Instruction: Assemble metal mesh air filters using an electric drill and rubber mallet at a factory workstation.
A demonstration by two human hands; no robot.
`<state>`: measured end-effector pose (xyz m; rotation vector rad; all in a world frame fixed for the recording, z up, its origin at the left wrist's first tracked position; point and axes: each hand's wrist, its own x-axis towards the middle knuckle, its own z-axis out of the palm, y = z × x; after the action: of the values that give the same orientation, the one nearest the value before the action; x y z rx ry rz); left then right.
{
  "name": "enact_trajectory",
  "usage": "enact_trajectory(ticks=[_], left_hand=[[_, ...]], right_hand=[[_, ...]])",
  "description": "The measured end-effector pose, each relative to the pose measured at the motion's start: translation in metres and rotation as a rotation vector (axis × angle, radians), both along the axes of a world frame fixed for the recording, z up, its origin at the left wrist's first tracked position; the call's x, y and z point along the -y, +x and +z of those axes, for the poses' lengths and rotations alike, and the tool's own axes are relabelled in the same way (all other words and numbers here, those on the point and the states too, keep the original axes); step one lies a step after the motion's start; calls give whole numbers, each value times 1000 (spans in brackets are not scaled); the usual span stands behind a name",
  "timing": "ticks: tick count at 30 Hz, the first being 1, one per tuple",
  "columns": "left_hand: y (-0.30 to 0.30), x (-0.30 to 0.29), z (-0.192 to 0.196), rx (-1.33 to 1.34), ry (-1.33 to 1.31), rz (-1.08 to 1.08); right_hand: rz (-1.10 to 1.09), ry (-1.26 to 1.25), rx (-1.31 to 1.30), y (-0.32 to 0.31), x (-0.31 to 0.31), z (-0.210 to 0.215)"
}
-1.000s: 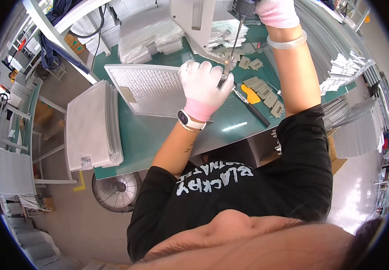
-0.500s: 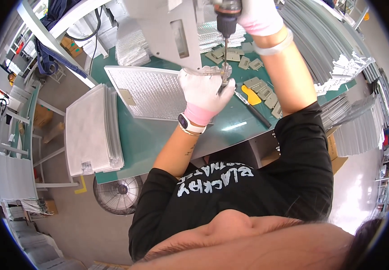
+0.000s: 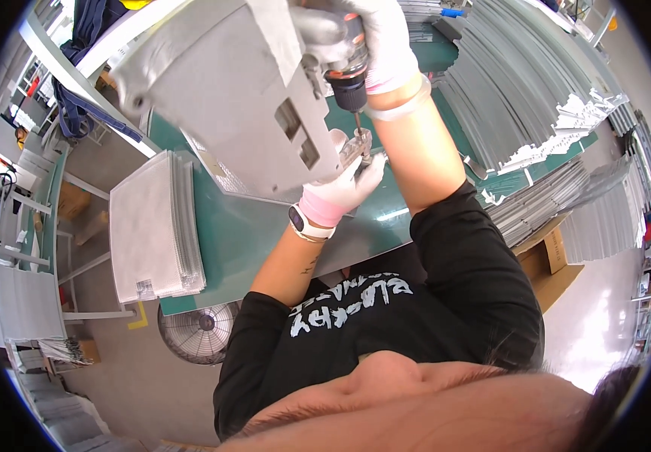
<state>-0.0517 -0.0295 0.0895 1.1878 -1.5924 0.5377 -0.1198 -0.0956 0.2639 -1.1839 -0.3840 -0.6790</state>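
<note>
Head view: your right hand [image 3: 382,38] now grips the power screwdriver [image 3: 340,56] upright, its bit lowered onto the small metal bracket [image 3: 359,145]; a second ago it was raised well above the table [image 3: 250,226]. Your left hand [image 3: 344,184] is closed around that bracket, pinching it against the edge of the grey sheet-metal panel [image 3: 220,90], which has swung up to fill the upper frame. Judgement: fastening is under way. A stack of mesh filters [image 3: 152,226] lies at the left, metal strips [image 3: 521,98] at the right; the panel hides much of the table.
</note>
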Motion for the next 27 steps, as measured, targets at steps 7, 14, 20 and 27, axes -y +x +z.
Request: enact_trajectory(ticks=[7,14,20,27], left_hand=[[2,-3,8,22,42,25],[-1,1,-2,-33,-1,13],[-9,-9,-1,-1,-22,24],[11,-130,0,198,186,-22]], right_hand=[[201,55,13,4,6,-11],[212,173,36,0,13,-24],[49,36,476,-4,64,-33],[-424,232,504,-35,44,24]])
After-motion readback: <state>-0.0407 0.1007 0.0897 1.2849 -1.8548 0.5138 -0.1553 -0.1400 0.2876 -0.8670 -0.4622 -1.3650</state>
